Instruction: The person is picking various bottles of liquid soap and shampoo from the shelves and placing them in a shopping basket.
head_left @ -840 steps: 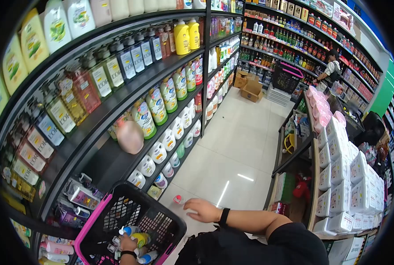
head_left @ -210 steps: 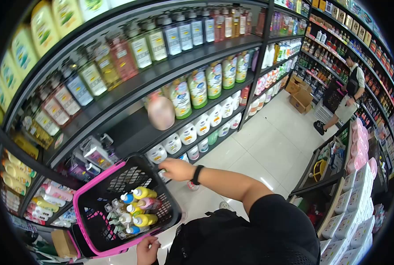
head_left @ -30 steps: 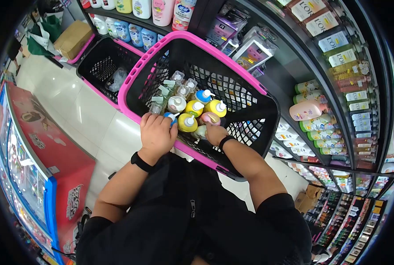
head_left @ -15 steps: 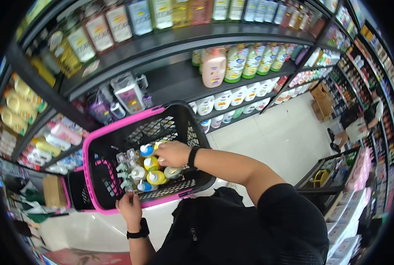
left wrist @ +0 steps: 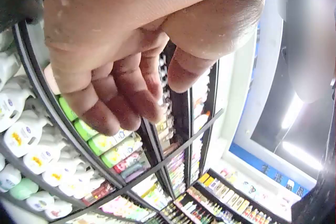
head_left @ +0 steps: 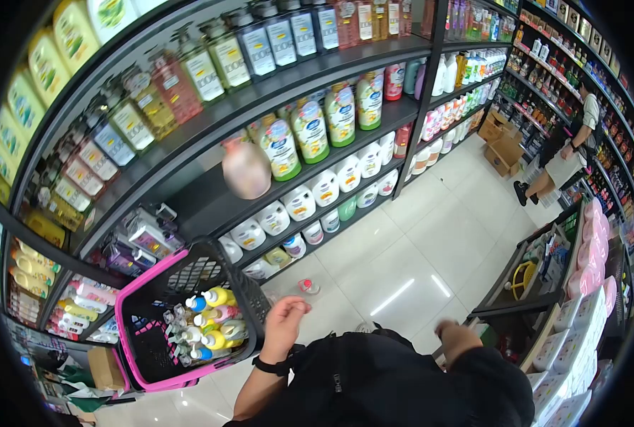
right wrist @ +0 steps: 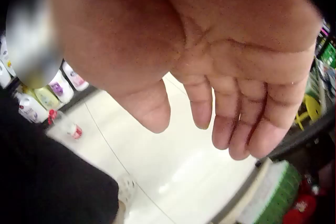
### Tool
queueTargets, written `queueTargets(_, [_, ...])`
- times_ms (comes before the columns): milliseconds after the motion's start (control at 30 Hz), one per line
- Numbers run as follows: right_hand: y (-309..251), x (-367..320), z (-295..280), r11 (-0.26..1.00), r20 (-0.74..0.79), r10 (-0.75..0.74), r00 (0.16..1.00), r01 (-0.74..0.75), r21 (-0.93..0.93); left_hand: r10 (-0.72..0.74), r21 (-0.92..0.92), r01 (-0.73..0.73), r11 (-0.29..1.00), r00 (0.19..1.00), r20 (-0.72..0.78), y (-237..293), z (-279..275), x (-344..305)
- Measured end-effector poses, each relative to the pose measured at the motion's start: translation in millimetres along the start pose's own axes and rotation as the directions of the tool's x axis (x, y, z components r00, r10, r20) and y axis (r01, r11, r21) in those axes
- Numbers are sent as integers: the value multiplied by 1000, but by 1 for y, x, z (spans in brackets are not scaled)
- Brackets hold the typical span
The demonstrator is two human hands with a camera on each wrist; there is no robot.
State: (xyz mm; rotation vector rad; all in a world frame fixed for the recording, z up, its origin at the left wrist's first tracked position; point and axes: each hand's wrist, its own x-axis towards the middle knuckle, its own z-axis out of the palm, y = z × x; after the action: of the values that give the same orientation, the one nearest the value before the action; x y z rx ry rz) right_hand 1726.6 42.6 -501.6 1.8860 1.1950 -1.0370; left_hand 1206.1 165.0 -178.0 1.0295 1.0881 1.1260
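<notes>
In the head view my left hand (head_left: 283,329) hovers just right of the black basket with pink rim (head_left: 121,324), holding nothing. Its fingers hang loosely bent in the left wrist view, the hand (left wrist: 126,50) in front of the shelves. My right hand (head_left: 456,338) is low at my right side, over the floor; the right wrist view shows that hand (right wrist: 210,56) empty, fingers relaxed. Several pump bottles stand and lean together inside the basket, among them yellow bottles (head_left: 214,339) and clear ones (head_left: 180,334).
Shelves (head_left: 210,206) of bottles run along the left. A small red-capped bottle (head_left: 308,286) is on the floor. White packs (head_left: 562,349) and pink items (head_left: 587,256) are stacked at right. A person (head_left: 577,142) stands in the far aisle by cardboard boxes (head_left: 502,151).
My right hand has left the bottles in the basket and swung to my right side. My left hand has moved off the basket's rim side to its right. The view has turned too.
</notes>
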Motion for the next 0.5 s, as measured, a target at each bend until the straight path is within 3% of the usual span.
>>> queueTargets(133, [83, -55, 111, 984, 247, -29, 969, -16, 179, -197, 273, 141, 952, 962, 189, -65, 34, 52])
queueTargets(167, [93, -62, 123, 969, 266, -32, 964, -35, 245, -276, 301, 216, 929, 945, 176, -97, 35, 66])
queueTargets(233, [103, -73, 132, 925, 284, -32, 958, -80, 371, -558, 211, 532, 820, 824, 94, -153, 32, 93])
queueTargets(300, [101, -70, 127, 875, 258, -36, 966, -94, 475, -682, 451, 631, 631, 728, -64, -234, 8, 112])
queueTargets(333, [95, -66, 118, 850, 243, -48, 969, -88, 519, -656, 884, 258, 389, 751, 70, -291, -24, 117])
queueTargets(367, [88, -57, 106, 827, 214, -62, 975, -70, 558, -618, 971, -237, 25, 760, 202, -338, -51, 121])
queueTargets(433, [76, -30, 74, 781, 141, -102, 985, -8, 624, -695, 989, 148, 5, 712, -103, -287, -35, 111])
queueTargets(500, [62, 0, 34, 682, -23, -120, 993, 99, 724, -744, 986, 166, -25, 655, -129, -301, -42, 122])
